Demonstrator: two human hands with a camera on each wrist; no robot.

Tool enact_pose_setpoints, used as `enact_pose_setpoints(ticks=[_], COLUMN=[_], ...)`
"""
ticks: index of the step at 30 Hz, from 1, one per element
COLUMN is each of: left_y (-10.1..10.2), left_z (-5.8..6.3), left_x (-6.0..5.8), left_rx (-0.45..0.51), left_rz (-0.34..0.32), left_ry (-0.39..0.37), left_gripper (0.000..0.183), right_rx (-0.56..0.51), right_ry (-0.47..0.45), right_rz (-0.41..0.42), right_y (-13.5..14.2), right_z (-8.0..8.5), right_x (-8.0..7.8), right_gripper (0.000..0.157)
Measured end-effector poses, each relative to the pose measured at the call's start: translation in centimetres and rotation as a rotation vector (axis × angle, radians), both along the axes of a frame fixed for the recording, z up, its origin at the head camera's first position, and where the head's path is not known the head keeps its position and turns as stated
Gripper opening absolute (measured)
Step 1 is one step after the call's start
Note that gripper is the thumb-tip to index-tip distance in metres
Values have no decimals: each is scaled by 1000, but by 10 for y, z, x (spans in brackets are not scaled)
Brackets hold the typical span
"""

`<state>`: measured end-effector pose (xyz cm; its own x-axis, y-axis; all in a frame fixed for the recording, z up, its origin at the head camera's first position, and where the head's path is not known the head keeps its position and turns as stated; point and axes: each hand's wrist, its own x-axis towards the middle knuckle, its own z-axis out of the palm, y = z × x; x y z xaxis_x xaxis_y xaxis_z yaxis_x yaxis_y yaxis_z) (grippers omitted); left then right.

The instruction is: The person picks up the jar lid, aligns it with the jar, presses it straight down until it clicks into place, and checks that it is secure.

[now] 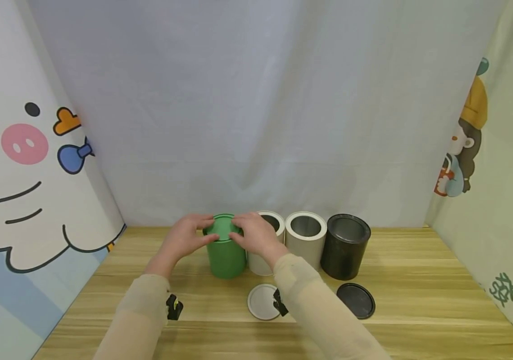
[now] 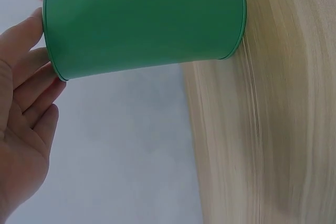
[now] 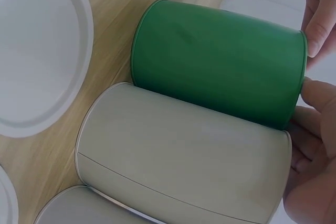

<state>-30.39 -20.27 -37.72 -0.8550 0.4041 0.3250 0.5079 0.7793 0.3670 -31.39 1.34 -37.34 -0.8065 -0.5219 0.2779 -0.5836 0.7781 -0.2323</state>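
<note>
A green can (image 1: 227,260) stands upright with a round green lid (image 1: 223,227) over its top. My left hand (image 1: 187,234) touches the left side of its rim, thumb at the near edge and fingers toward the far edge. On the opposite side, my right hand (image 1: 256,232) touches the rim in the same way. In the left wrist view, the left fingertips (image 2: 37,30) lie right at the rim of the can. The right thumb (image 3: 315,92) meets the rim in the right wrist view, with the other fingers partly hidden behind the cans.
Two whitish cans (image 1: 306,250) and a black can (image 1: 345,252), all without lids, stand in a row right of the green one. A white lid (image 1: 263,301) and a black lid (image 1: 356,301) lie on the wooden table (image 1: 211,335) in front, beside my right forearm.
</note>
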Motion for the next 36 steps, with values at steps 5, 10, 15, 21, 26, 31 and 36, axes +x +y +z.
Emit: enact_pose_setpoints(ticks=[5,10,15,21,26,31,36], left_y=[0,0,0,-1,-1,-1,-1], left_z=[0,-1,-2,-3,-4,-6,-5], left_x=[-1,-1,-1,-2,-2,-2,-2], left_rx=[-23,-27,-17,-10,-5,5,7], left_rz=[-8,0,1,-1,5,5,5], left_ry=[-7,-25,-19,-15,-18,-24,-35], left_gripper=[48,50,50,50,50,50,50], right_rx=[0,4,20,35,38,49,56], right_ry=[0,4,11,21,23,20,26], right_rz=[-16,-29,-33,-28,-36,-36,-40], right_y=[0,-1,-1,-3,-3,-3,-4], right_z=[-1,-4,-4,-3,-3,-3,-3], right_x=[0,-1,-1,-1,-1,-1,0], right_gripper=[39,39,37,37,36,37,37])
